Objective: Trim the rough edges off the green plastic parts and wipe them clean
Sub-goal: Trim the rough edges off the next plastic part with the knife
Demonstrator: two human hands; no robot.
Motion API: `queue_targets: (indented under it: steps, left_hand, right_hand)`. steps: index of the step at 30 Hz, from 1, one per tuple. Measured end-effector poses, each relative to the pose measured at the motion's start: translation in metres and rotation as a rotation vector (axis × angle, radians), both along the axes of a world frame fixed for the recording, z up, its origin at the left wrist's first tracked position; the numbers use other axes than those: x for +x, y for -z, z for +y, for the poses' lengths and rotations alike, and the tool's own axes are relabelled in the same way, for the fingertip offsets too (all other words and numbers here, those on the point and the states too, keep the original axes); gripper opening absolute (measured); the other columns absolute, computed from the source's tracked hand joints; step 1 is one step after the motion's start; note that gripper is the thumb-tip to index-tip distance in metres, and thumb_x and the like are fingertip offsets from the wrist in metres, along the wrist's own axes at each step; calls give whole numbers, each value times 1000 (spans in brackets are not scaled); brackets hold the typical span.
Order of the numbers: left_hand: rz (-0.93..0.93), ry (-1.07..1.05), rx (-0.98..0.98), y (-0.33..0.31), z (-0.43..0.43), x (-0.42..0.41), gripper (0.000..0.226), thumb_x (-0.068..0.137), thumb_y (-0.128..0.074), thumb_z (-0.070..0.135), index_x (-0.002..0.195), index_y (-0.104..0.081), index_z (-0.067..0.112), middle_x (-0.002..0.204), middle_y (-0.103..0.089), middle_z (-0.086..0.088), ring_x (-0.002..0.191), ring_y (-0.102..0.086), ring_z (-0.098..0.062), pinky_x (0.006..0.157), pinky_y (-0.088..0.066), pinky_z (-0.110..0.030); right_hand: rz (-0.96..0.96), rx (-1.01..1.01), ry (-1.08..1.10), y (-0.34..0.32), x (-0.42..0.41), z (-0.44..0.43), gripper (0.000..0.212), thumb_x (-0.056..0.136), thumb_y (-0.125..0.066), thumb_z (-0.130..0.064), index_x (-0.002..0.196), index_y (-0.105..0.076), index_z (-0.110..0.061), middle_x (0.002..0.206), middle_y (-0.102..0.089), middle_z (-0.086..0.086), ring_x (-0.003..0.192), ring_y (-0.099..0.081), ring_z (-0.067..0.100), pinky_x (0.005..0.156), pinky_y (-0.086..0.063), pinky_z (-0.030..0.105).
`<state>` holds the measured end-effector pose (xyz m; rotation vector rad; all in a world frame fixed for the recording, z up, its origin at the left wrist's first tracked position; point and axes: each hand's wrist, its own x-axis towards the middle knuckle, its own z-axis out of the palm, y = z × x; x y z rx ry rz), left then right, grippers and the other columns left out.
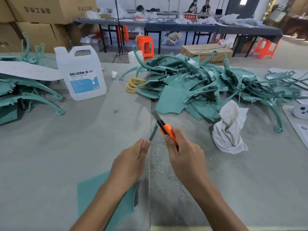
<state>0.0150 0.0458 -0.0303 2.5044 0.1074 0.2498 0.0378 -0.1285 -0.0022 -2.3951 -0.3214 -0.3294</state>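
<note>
nearest, a flat green plastic part (93,194) lies on the counter (50,155) under the left forearm. its thin rim rises to the left hand (131,162), fingertips pinched on it. the right hand (183,154) is wrapped round an orange utility knife (168,130), blade out against that rim. this looks like the trimming step, with shavings (165,174) scattered close by. the next move calls for a steady stroke away from the fingers, then the white rag (230,129) beyond, with the pile of green parts (191,84) waiting behind.
</note>
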Motion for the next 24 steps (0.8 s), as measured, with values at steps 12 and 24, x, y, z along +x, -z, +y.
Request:
queue_targets:
  steps: [12, 24]
  left_hand:
    - [22, -51, 30, 3, 7, -4, 48, 96, -7, 67, 79, -34, 31, 65, -51, 4, 67, -53, -18, 57, -36, -36]
    - [62, -24, -51, 7, 6, -4, 44, 97, -11, 66, 78, -37, 35, 67, -51, 4, 74, -55, -24, 66, -42, -40]
  right_hand:
    - [-56, -47, 15, -3, 3, -13, 30, 103, -34, -52, 123, -49, -35, 58, -51, -8, 51, -54, 19, 51, -46, 39]
    - [-241, -342, -120, -5, 0, -16, 48, 103, -20, -61, 127, -53, -34, 79, -63, -8, 54, -57, 19, 47, -47, 33]
